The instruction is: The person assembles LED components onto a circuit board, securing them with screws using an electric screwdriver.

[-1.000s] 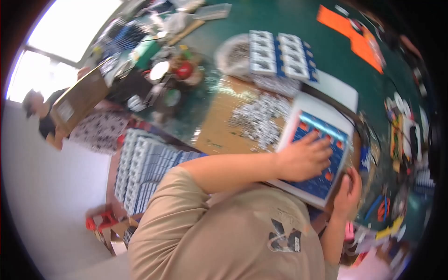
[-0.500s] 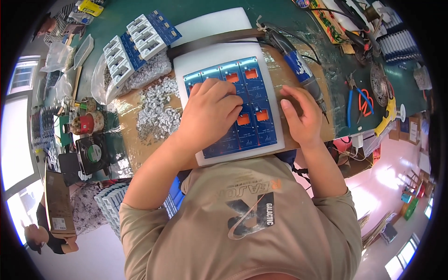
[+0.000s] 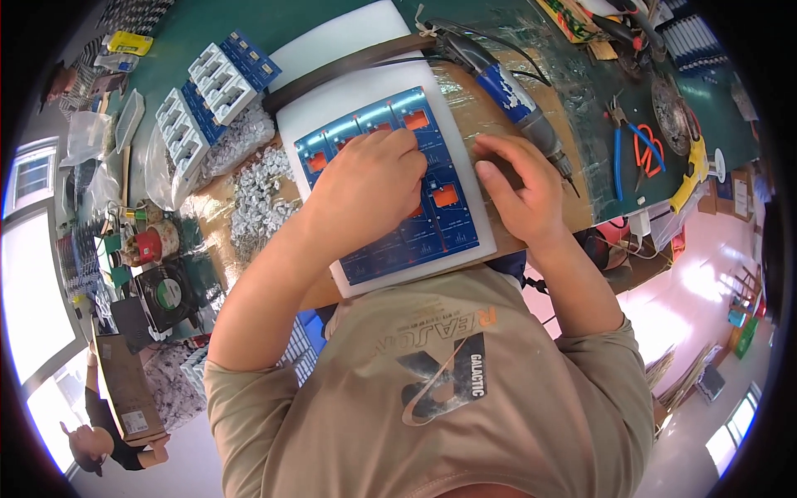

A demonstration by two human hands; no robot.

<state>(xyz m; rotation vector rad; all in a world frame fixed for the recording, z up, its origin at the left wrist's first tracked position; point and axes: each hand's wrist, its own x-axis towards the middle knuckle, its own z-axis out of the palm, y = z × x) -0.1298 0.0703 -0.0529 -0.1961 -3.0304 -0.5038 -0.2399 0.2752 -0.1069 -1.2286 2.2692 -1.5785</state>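
Observation:
A blue circuit board panel (image 3: pixel 415 241) with orange-red rectangles lies on a white foam sheet (image 3: pixel 349 93) in front of me. My left hand (image 3: pixel 365 187) is over the middle of the panel, fingers curled and bunched against it. Its fingertips face down, so whatever they pinch is hidden. At the panel's right edge hovers my right hand (image 3: pixel 527 187), thumb and fingers apart, holding nothing. Small silvery-grey parts (image 3: pixel 257 195) lie in a loose heap left of the foam, beside a clear plastic bag (image 3: pixel 241 141) full of similar parts.
White slotted trays (image 3: pixel 220 83) and blue boards sit on the bag. A dark bar (image 3: pixel 349 70) crosses the foam. To the right are a corded blue power tool (image 3: pixel 515 100), blue-handled pliers (image 3: pixel 618 162), orange-handled scissors (image 3: pixel 647 153) and a yellow glue gun (image 3: pixel 691 174). Another person (image 3: pixel 108 432) holds a cardboard box.
The view has shifted, moving the bench items leftward in the picture. My left hand stays on the panel with its fingers more bunched; my right hand remains open beside it.

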